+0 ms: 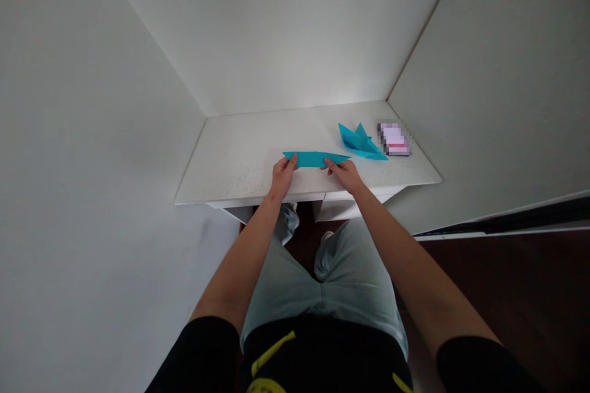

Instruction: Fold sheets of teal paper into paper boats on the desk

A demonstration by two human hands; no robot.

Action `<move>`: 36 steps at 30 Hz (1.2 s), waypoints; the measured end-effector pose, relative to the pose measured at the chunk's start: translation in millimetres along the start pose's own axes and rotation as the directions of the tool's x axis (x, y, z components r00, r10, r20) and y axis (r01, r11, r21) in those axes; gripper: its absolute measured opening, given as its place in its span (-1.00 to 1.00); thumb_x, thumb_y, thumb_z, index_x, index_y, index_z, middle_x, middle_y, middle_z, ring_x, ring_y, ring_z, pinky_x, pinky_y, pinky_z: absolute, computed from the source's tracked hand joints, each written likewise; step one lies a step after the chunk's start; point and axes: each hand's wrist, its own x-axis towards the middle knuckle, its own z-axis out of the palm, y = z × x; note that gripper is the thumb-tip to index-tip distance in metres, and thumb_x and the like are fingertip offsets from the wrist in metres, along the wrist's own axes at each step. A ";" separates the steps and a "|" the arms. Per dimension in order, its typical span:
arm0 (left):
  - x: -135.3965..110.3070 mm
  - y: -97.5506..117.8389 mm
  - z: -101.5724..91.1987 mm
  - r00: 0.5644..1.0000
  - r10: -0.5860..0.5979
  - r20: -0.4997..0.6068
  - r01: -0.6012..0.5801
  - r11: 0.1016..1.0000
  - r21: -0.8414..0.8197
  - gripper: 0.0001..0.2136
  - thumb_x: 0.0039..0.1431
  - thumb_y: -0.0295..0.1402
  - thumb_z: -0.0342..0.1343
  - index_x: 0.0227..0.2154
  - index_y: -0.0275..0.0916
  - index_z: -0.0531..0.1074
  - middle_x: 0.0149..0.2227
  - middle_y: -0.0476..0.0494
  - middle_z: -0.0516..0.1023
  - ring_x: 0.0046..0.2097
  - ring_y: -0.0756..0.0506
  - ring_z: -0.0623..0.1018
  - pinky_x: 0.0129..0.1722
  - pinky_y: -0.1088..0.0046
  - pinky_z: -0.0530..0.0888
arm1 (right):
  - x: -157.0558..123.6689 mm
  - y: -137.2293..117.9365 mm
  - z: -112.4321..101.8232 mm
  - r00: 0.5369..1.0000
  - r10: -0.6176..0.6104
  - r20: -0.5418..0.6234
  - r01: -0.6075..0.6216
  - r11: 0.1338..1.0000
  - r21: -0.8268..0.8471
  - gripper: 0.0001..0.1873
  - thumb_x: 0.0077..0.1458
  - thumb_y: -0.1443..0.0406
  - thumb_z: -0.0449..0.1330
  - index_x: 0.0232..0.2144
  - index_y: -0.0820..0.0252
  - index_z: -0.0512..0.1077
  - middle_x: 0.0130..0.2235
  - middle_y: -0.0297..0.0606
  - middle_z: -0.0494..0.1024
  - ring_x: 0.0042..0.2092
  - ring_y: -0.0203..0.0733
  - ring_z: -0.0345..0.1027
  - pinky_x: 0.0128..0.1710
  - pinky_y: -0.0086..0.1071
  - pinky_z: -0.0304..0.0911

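A folded strip of blue paper [311, 159], pointed at both ends, stretches between my hands just above the front part of the white desk [249, 141]. My left hand [284, 173] pinches it near its left end, thumb on top. Near the right end, my right hand [343, 173] grips it the same way, with the thumb across the face and fingers partly hidden behind. A folded blue paper boat [360, 142] rests on the desk to the right, beyond my right hand and apart from it.
A phone [394, 139] with a blurred, lit screen lies right of the paper boat. White walls enclose the desk at the left, back and right. Below the front edge is a drawer [341, 206], with my legs close beneath.
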 end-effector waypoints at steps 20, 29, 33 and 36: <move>4.8 -4.9 -4.3 0.999 -0.028 -0.046 0.025 0.998 -0.063 -0.45 0.24 0.27 0.24 -0.27 -0.20 0.49 -0.30 -0.12 0.63 -0.15 -0.12 0.68 -0.08 0.32 0.66 | 1.8 3.8 -1.3 0.988 0.015 -0.153 0.017 0.979 0.203 -0.21 0.24 -0.37 0.11 0.01 0.11 0.67 -0.49 -0.32 0.51 -0.43 -0.17 0.38 -0.31 -0.26 0.38; 0.6 3.5 -4.7 0.999 0.025 -0.037 -0.025 1.000 -0.014 -0.48 0.37 0.20 0.15 0.02 -0.15 0.62 0.01 -0.23 0.69 -0.01 -0.14 0.67 -0.09 0.40 0.63 | 5.8 10.7 -1.7 0.971 -0.046 -0.236 0.105 0.964 0.246 -0.38 0.14 -0.21 0.34 0.08 0.00 0.59 -0.37 -0.41 0.45 -0.44 -0.28 0.34 -0.36 -0.32 0.38; -0.7 4.6 -5.9 0.997 0.061 -0.043 -0.060 0.998 0.031 -0.45 0.41 0.21 0.09 0.05 -0.16 0.61 0.01 -0.23 0.67 0.00 -0.13 0.64 -0.10 0.41 0.60 | 5.5 11.7 -1.9 0.979 -0.061 -0.197 0.115 0.954 0.276 -0.42 0.08 -0.20 0.41 -0.02 0.00 0.60 -0.29 -0.36 0.56 -0.41 -0.28 0.40 -0.36 -0.33 0.42; -0.6 4.3 -7.0 0.997 0.062 -0.041 -0.061 0.998 0.024 -0.45 0.43 0.19 0.09 0.07 -0.19 0.60 -0.01 -0.22 0.66 -0.02 -0.13 0.62 -0.10 0.42 0.58 | 5.4 13.0 -1.7 0.986 -0.067 -0.152 0.106 0.957 0.269 -0.51 0.04 -0.15 0.46 -0.17 0.03 0.60 -0.26 -0.30 0.64 -0.35 -0.22 0.46 -0.34 -0.32 0.44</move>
